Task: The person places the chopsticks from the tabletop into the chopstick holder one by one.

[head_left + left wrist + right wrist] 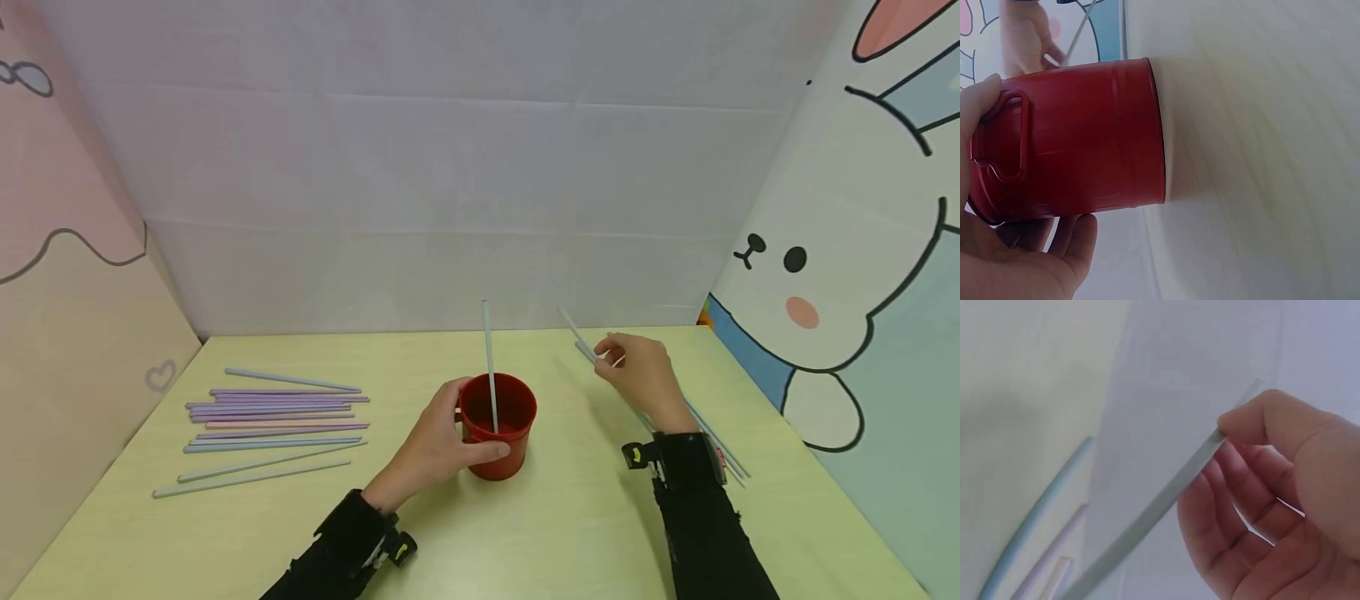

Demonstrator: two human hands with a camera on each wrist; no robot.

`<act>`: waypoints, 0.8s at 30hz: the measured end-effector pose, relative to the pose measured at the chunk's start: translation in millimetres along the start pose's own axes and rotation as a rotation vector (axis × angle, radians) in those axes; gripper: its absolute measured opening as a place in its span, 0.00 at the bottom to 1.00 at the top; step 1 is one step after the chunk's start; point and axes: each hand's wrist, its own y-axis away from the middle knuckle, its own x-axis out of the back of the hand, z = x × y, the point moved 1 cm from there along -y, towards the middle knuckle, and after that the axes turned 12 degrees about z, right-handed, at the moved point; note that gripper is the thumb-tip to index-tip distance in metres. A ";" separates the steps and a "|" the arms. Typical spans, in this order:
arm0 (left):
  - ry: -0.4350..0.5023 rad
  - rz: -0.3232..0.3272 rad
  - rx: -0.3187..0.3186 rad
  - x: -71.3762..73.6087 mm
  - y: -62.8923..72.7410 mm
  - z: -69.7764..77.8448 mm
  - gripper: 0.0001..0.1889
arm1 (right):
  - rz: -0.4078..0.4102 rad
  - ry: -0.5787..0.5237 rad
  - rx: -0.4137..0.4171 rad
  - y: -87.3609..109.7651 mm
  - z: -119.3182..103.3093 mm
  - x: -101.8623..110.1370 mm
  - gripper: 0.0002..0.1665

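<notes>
My left hand holds a red cup with a small side handle, thumb on its near side and fingers behind. The cup stands upright on the table. One pale straw sticks up out of it, its lower end inside. To the right of the cup, my right hand pinches a pale green straw between thumb and fingertips, tilted, as the right wrist view shows. Under and behind the right hand lie more straws, partly hidden by hand and wrist. In the left wrist view the cup fills much of the picture.
On the table's left side lies a spread of purple, pink, blue and green straws, roughly side by side. A white cloth wall closes off the far edge. Printed panels with a rabbit drawing and others stand at the sides.
</notes>
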 end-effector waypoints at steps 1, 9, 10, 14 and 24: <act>0.000 0.001 0.000 0.0 -0.1 0.1 0.48 | 0.011 -0.017 -0.005 -1.5 -4.3 2.9 0.09; -0.001 0.000 -0.003 -0.2 0.1 0.8 0.48 | 0.177 -0.169 -0.015 -10.6 -37.1 24.0 0.09; -0.002 -0.001 -0.004 -0.2 0.2 0.8 0.48 | 0.193 -0.194 -0.019 -11.3 -41.2 26.7 0.09; -0.002 -0.002 -0.009 0.3 0.5 0.9 0.48 | 0.216 -0.298 -0.064 -11.6 -56.1 34.2 0.11; -0.001 -0.005 -0.010 0.4 0.0 1.4 0.48 | 0.234 -0.653 -0.105 -9.1 -82.9 36.4 0.14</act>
